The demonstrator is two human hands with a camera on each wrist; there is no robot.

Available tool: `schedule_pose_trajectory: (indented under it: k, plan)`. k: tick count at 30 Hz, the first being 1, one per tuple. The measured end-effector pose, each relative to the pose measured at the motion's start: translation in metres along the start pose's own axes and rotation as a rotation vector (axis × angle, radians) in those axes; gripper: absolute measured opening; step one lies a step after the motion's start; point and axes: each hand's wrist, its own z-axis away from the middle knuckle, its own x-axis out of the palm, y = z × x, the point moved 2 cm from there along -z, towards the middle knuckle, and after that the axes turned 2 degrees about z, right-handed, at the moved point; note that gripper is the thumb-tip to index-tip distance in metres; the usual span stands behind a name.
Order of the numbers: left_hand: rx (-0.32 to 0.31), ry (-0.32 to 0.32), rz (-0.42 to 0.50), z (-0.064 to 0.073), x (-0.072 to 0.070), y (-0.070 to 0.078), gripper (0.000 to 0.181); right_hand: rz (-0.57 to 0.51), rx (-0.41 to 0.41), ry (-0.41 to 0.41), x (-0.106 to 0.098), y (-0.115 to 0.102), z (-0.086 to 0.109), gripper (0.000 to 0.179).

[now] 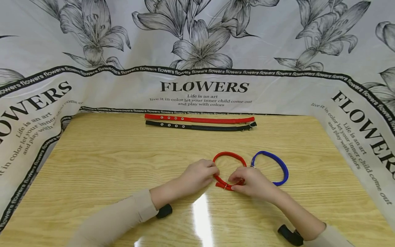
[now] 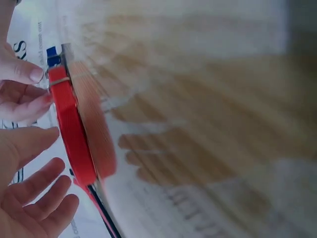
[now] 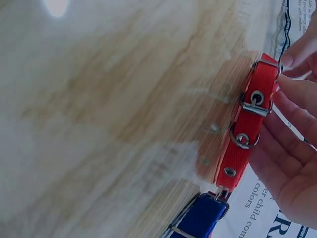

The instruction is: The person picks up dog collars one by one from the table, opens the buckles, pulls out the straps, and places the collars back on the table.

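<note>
A red collar [image 1: 229, 154], buckled into a loop, stands on its edge on the table. My left hand [image 1: 200, 174] is at the loop's left side; its fingers look loosely spread in the left wrist view, one fingertip at the band's upper edge. Over the near right side of the loop is my right hand [image 1: 251, 181], fingers relaxed and close to the band in the right wrist view. The buckle [image 3: 255, 106], D-ring [image 3: 243, 139] and metal eyelets face outward there. Right beside the red loop stands a blue collar [image 1: 282, 168], also closed in a loop.
Along the back edge lie a straight red collar [image 1: 213, 120] and a straight black collar [image 1: 213, 127], side by side. A flower-printed cloth [image 1: 265, 91] borders the wooden table [image 1: 108, 157] at the back and both sides. Black bands sit at both wrists.
</note>
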Motion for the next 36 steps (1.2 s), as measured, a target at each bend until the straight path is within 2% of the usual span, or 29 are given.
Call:
schedule_pose_trajectory:
  k: [5, 7, 11, 16, 26, 33, 36]
  plan:
    - [0.086, -0.024, -0.207, -0.009, 0.001, 0.01, 0.015, 0.073, 0.015, -0.023, 0.006, -0.004, -0.002, 0.013]
    - [0.092, -0.055, -0.251, -0.012, 0.004, 0.012, 0.014, 0.089, 0.021, -0.026, 0.007, -0.005, -0.003, 0.014]
    - [0.078, -0.132, -0.279, -0.017, 0.009, 0.016, 0.011, 0.106, 0.011, -0.027, 0.009, -0.006, -0.004, 0.014]
    - [0.058, -0.176, -0.268, -0.022, 0.011, 0.018, 0.009, 0.132, 0.0, -0.022, 0.01, -0.007, -0.005, 0.014]
    - [0.044, -0.215, -0.152, -0.022, 0.01, 0.011, 0.011, 0.16, 0.001, -0.012, 0.011, -0.009, -0.005, 0.015]
    - [0.056, -0.196, -0.111, -0.016, 0.005, 0.005, 0.015, 0.161, 0.009, -0.012, 0.009, -0.012, -0.008, 0.013]
    - [0.081, -0.152, -0.074, -0.013, 0.001, 0.002, 0.013, 0.147, -0.014, -0.004, 0.005, -0.014, -0.009, 0.012]
